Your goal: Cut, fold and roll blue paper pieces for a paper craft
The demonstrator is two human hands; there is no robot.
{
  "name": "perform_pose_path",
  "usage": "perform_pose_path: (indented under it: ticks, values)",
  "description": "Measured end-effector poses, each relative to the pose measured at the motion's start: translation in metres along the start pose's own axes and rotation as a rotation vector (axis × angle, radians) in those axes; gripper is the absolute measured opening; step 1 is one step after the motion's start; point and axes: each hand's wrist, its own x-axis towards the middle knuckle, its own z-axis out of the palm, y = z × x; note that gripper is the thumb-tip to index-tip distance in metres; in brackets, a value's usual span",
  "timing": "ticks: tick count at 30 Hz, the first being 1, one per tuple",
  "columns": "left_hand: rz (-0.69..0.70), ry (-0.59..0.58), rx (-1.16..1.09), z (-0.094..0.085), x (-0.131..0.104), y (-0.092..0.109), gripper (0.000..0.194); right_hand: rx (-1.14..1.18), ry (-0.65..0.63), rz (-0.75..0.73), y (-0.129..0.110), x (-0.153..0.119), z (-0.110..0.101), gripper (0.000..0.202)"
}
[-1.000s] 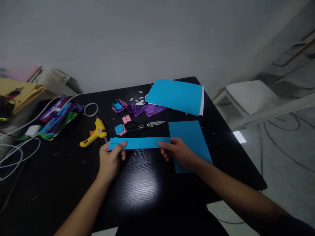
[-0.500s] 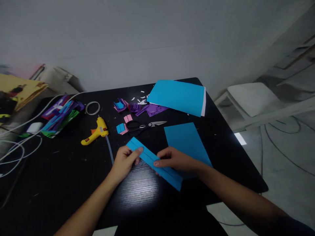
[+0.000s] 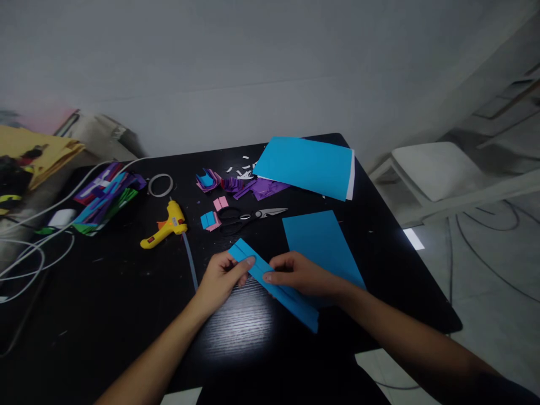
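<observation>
A long folded strip of blue paper [image 3: 270, 277] with creases along its length slants above the black table. My left hand [image 3: 223, 277] pinches its upper left end, thumb on top. My right hand [image 3: 295, 273] grips it near the middle, with thumb and fingers on either side. Under my right forearm lies a flat blue sheet [image 3: 323, 242]. Black-handled scissors [image 3: 253, 215] rest beyond the strip, beside small folded blue and pink pieces [image 3: 210, 220].
On the black table [image 3: 126, 292] lie a yellow glue gun [image 3: 171, 225], a tape ring [image 3: 160, 185], purple scraps [image 3: 268, 188] and stacked blue sheets [image 3: 306, 166]. White cables [image 3: 40, 247] and coloured paper strips [image 3: 107, 194] are at left. A white stool [image 3: 434, 169] stands right.
My left hand has moved a little to the right with the strip's upper end, closer to my right hand. The strip's lower end has also shifted slightly right and down.
</observation>
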Motion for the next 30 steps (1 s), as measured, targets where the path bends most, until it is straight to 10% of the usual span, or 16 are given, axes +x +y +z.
perform_pose_path:
  ticks: [8,15,24,30]
  values:
    - [0.054,0.142,-0.143,-0.01,0.002,0.001,0.029,0.022,0.008,0.011,-0.002,0.0,0.002,0.033]
    - [0.013,-0.095,-0.036,0.005,-0.001,-0.002,0.035,0.021,0.068,-0.042,0.006,0.005,0.002,0.036]
    - [-0.007,-0.106,-0.054,0.007,-0.004,-0.003,0.034,0.07,-0.103,-0.107,0.004,0.004,0.003,0.028]
    - [0.003,-0.186,-0.067,0.007,-0.004,0.001,0.034,0.193,0.002,-0.165,0.005,0.006,0.001,0.029]
